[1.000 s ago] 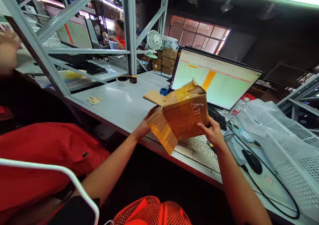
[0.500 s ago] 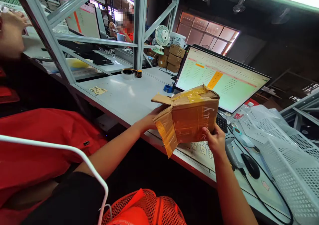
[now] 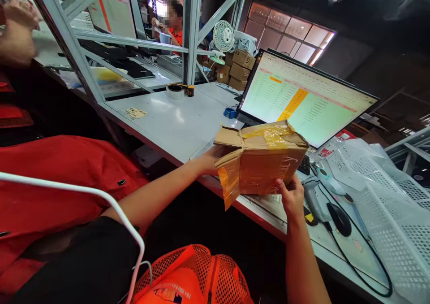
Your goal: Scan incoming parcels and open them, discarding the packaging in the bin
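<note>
A brown cardboard box point(image 3: 268, 171), patched with yellow tape, is held tilted above the front edge of the desk. Its flaps stand open at the left end. My right hand point(image 3: 291, 195) grips the lower right corner, thumb on the near face. My left hand point(image 3: 210, 161) reaches to the open end, where the flaps hide its fingers; whether they are inside the box or behind it I cannot tell. Under the box, a flat printed cardboard piece point(image 3: 268, 205) lies on the desk.
Behind the box stands a monitor point(image 3: 302, 93). To the right are a barcode scanner point(image 3: 316, 198), a black mouse point(image 3: 339, 219), cables and white perforated baskets point(image 3: 386, 232). Tape rolls point(image 3: 175, 92) rest on the white desk point(image 3: 161, 124). A metal frame point(image 3: 191, 35) rises at the back.
The box has tipped so that more of its taped top shows. My right hand keeps hold of it, and my left hand stays at the flaps. The camera view has shifted slightly.
</note>
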A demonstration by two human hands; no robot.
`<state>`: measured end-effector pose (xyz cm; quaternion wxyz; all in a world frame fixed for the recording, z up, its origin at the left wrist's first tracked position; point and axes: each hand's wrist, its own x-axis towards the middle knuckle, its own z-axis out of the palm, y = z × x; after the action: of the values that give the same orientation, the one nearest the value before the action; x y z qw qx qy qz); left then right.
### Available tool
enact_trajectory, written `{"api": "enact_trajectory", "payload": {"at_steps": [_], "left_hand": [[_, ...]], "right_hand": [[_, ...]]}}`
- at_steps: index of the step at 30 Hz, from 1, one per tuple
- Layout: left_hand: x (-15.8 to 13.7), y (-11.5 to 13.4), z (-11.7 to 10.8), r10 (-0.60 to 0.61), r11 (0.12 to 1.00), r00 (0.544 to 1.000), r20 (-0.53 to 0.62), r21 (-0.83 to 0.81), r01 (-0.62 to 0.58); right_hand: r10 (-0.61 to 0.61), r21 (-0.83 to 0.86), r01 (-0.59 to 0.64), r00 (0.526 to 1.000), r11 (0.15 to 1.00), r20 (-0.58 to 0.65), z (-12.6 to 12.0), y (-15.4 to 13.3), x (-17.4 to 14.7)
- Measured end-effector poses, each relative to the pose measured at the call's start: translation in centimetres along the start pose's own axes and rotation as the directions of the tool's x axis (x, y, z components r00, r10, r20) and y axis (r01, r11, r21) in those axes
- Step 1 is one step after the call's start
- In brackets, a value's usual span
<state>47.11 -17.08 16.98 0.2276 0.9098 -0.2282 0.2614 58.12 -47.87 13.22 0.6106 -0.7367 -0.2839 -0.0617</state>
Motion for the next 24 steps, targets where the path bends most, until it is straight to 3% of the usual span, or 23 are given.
{"api": "enact_trajectory", "payload": {"at_steps": [3,6,10,13,17,21,24], "left_hand": [[1.5,0.6,-0.6,0.034,0.998,0.995,0.094,0.051,-0.039],[3.0,0.4,-0.5,0.015,0.991,0.991,0.129,0.132,-0.032],[4.2,0.8,0.3,-0.037,0.984,0.997,0.075,0.177,0.023],[4.0,1.8,1.3,-0.107,0.984,0.994,0.008,0.142,0.105],[2.6,1.4,2.4,-0.146,0.989,0.988,-0.059,-0.007,0.146],[-0.8,-1.6,3.2,-0.127,0.978,0.972,-0.197,-0.186,0.090],[-4.7,-4.1,4.3,-0.230,0.940,0.933,-0.275,-0.310,0.141]], "right_hand": [[-0.031,-0.049,0.034,0.998,0.998,0.058,-0.7,-1.3,1.8],[-0.102,-0.135,0.104,0.995,0.985,0.025,-1.2,-3.2,4.1],[-0.348,-0.187,0.332,0.936,0.924,-0.056,-1.4,-5.7,7.3],[-0.383,-0.221,0.362,0.922,0.906,-0.062,-1.2,-6.3,8.3],[-0.396,-0.250,0.342,0.894,0.906,-0.210,-1.1,-5.2,6.6],[-0.392,-0.246,0.312,0.809,0.918,-0.437,-1.6,-3.2,3.4],[-0.394,-0.234,0.318,0.772,0.919,-0.499,-1.5,-2.7,2.2]]}}
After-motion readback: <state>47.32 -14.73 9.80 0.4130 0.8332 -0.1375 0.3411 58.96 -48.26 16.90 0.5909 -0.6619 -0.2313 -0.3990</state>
